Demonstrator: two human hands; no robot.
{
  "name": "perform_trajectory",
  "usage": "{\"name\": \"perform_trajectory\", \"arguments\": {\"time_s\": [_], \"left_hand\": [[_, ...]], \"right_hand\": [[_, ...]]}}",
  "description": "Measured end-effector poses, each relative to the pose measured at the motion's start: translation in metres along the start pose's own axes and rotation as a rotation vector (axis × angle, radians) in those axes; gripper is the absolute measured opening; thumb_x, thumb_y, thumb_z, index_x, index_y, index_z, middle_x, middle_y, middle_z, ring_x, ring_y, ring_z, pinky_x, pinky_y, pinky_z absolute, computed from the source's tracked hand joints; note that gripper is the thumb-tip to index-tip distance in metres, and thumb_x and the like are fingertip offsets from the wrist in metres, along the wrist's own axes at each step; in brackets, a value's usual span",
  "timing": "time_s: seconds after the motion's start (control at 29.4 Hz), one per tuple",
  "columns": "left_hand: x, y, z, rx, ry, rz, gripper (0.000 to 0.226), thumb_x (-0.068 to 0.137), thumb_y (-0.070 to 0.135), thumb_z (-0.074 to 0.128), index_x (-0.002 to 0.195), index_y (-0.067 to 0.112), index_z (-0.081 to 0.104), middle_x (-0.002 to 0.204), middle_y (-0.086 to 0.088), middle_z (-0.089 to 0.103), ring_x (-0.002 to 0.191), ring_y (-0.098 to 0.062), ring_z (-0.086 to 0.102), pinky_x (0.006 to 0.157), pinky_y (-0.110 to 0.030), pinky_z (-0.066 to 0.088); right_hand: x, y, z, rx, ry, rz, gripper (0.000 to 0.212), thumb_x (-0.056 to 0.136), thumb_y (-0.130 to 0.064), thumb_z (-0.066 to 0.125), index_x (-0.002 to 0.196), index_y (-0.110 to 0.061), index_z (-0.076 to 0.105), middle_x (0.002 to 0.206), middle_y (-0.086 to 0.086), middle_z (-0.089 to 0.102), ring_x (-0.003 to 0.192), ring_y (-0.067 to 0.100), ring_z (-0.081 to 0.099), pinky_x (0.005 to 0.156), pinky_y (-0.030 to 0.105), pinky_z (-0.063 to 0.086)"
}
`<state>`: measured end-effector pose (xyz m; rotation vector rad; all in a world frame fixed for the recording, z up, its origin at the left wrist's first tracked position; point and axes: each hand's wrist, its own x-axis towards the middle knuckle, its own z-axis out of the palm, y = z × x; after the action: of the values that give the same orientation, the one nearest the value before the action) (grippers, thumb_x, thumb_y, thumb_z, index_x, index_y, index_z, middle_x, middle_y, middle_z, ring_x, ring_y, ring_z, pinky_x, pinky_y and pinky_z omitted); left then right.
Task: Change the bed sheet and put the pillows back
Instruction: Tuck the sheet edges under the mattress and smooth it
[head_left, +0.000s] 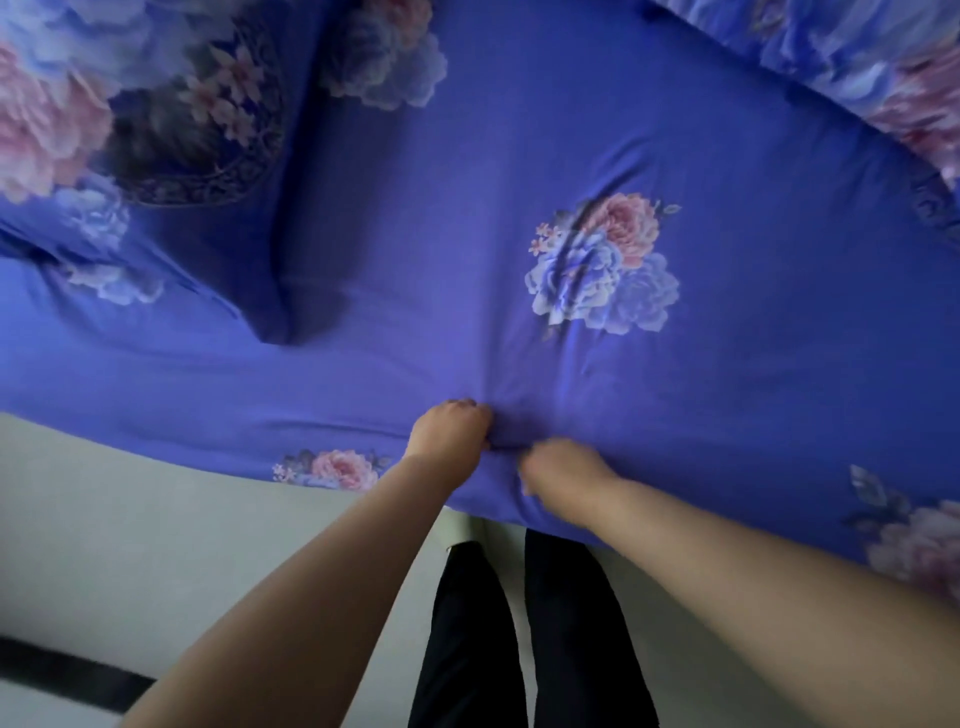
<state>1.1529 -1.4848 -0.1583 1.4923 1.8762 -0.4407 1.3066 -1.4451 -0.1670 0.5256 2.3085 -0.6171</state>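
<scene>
At bed's near edge I saw both hands bunching the blue floral sheet (519, 156): left hand (452, 426) fisted on a fold, right hand (561, 465) pinching fabric just beside it. Sheet lay spread over bed; grip closed on cloth, both sides.

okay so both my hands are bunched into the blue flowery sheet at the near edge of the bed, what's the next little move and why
Probably draw the sheet toward you and down over the near edge. Your left hand and right hand both grip a bunch of it there, creases fan out from that bunch toward the flower print, and a deep fold sits farther up on the left.
</scene>
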Motion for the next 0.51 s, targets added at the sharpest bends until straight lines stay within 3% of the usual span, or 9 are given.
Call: {"name": "perform_trajectory", "arguments": {"time_s": [0.07,0.1,0.17,0.24,0.27,0.34,0.41,0.44,0.51], "left_hand": [[0.001,-0.006,-0.006,-0.042,-0.062,0.030,0.014,0.092,0.019,0.052,0.105,0.018,0.058,0.110,-0.007,0.058,0.104,-0.029,0.054,0.074,-0.033,0.040],[0.001,-0.010,-0.008,-0.069,-0.092,0.049,0.014,0.091,0.017,0.051,0.102,0.020,0.059,0.109,-0.006,0.059,0.102,-0.029,0.055,0.074,-0.032,0.040],[0.004,-0.014,-0.010,-0.137,-0.146,0.066,0.016,0.089,0.015,0.048,0.093,0.024,0.060,0.104,-0.003,0.064,0.097,-0.027,0.056,0.071,-0.030,0.040],[0.006,-0.019,-0.004,-0.344,-0.132,0.016,0.014,0.091,0.028,0.051,0.084,0.024,0.062,0.092,0.001,0.069,0.089,-0.022,0.060,0.070,-0.029,0.042],[0.007,-0.022,-0.001,-0.517,-0.091,-0.037,0.021,0.091,0.036,0.053,0.078,0.022,0.061,0.080,0.004,0.070,0.080,-0.017,0.062,0.069,-0.029,0.046],[0.005,-0.030,0.001,-0.818,0.123,-0.168,0.038,0.090,0.046,0.052,0.071,0.014,0.057,0.061,0.001,0.065,0.060,-0.014,0.061,0.062,-0.032,0.050],[0.009,-0.045,0.001,-0.790,0.476,-0.285,0.044,0.088,0.049,0.045,0.073,0.009,0.053,0.059,-0.005,0.059,0.060,-0.022,0.058,0.059,-0.036,0.046],[0.011,-0.058,0.004,-0.758,0.610,-0.335,0.041,0.088,0.049,0.044,0.073,0.012,0.052,0.062,-0.004,0.059,0.064,-0.023,0.056,0.061,-0.036,0.044],[0.017,-0.074,-0.005,-0.824,0.764,-0.360,0.027,0.089,0.045,0.045,0.077,0.022,0.053,0.071,0.003,0.062,0.070,-0.019,0.056,0.067,-0.034,0.045]], "right_hand": [[-0.014,-0.010,0.004,-0.023,-0.140,-0.100,0.027,0.097,-0.028,0.047,0.117,-0.013,0.057,0.116,0.011,0.064,0.105,0.031,0.063,0.080,0.036,0.049],[-0.016,-0.009,-0.002,0.051,-0.106,-0.130,0.028,0.098,-0.033,0.045,0.115,-0.014,0.056,0.112,0.012,0.066,0.101,0.031,0.064,0.077,0.036,0.049],[-0.005,0.000,-0.033,0.369,0.140,-0.099,0.027,0.096,-0.039,0.046,0.104,-0.016,0.059,0.100,0.012,0.068,0.090,0.032,0.065,0.070,0.037,0.047],[0.030,0.030,-0.077,0.573,0.604,-0.063,0.022,0.093,-0.032,0.052,0.090,-0.013,0.063,0.088,0.012,0.067,0.083,0.033,0.063,0.070,0.039,0.046],[0.052,0.053,-0.101,0.576,0.799,-0.047,0.021,0.092,-0.028,0.054,0.091,-0.010,0.065,0.091,0.014,0.067,0.087,0.033,0.062,0.076,0.039,0.046],[0.097,0.096,-0.141,0.482,0.931,0.099,0.036,0.092,-0.034,0.051,0.115,-0.009,0.064,0.121,0.016,0.062,0.114,0.033,0.056,0.100,0.036,0.038],[0.132,0.112,-0.144,0.353,0.746,0.254,0.050,0.094,-0.049,0.041,0.138,-0.026,0.048,0.151,0.003,0.036,0.141,0.029,0.028,0.117,0.041,0.018],[0.145,0.096,-0.124,0.254,0.590,0.204,0.050,0.095,-0.053,0.036,0.141,-0.035,0.041,0.156,-0.005,0.025,0.146,0.026,0.015,0.118,0.047,0.009],[0.128,0.031,-0.058,0.051,0.367,-0.114,0.045,0.097,-0.053,0.030,0.140,-0.041,0.040,0.158,-0.010,0.018,0.148,0.023,0.005,0.117,0.050,0.000]]}}
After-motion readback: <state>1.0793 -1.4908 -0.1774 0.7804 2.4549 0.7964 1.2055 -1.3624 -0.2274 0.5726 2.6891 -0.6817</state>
